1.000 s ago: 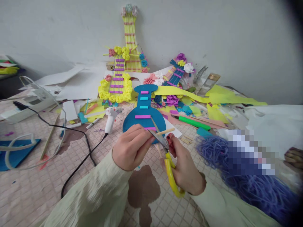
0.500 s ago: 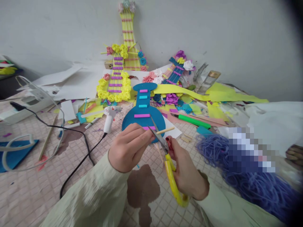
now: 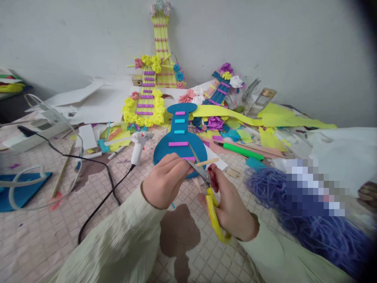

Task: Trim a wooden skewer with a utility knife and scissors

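Observation:
My left hand pinches a thin wooden stick, which sticks out to the right past the fingertips. In my right hand are scissors with yellow handles, fingers wrapped round the grips. Their parted blades cross the stick close to my left fingertips. Just beyond both hands lies a blue guitar-shaped cutout with pink and light-blue strips across it; my left hand hides part of its lower edge. Several short stick pieces lie to the right of it.
A white glue gun stands at left, its black cord running toward me. Blue yarn and a green craft knife are at right. Decorated paper guitars lean at the wall, with paper scraps before them.
The scissors' handles have swung slightly up toward my hands, and the blades still straddle the stick. The whole view has shifted a little.

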Demonstrator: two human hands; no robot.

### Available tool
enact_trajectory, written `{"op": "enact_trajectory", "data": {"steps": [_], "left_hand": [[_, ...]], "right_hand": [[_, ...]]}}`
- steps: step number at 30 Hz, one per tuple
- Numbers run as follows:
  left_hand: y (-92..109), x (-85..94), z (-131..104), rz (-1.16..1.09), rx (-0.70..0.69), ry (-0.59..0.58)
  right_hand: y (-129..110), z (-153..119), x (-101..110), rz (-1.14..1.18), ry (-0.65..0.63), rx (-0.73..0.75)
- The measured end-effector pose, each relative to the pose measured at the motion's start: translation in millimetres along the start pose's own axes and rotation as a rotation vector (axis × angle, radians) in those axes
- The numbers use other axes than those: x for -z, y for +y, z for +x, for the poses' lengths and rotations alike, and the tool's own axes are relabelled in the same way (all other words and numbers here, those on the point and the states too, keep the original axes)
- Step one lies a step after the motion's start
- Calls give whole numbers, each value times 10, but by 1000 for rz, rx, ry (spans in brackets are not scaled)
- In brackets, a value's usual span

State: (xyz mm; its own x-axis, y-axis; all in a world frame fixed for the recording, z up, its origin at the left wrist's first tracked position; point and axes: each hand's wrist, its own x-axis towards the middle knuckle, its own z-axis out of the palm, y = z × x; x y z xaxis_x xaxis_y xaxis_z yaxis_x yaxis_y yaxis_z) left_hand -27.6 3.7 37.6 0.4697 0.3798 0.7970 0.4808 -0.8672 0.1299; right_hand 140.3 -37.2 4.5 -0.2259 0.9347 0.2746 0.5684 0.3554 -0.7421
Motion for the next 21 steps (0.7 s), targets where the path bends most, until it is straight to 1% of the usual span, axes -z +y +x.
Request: {"op": "enact_trajectory", "data": {"steps": [5,10,15,17,21], "left_hand": [[2,-7,-7,52,6,-1],[6,23,-8,38,15,-57],[-24,46,-14,49,27,-86],[-39,38,-19,48,29,-90],[-48,23,-15,26,19,-86]], "right_hand": [[-7,2,-4,9,-15,-39],[-2,-23,-24,106,-31,-43],[3,-52,-32,158,-109,-153],[16,-40,-35,152,-106,-148],[51,3,-33,99,-61,-82]]}}
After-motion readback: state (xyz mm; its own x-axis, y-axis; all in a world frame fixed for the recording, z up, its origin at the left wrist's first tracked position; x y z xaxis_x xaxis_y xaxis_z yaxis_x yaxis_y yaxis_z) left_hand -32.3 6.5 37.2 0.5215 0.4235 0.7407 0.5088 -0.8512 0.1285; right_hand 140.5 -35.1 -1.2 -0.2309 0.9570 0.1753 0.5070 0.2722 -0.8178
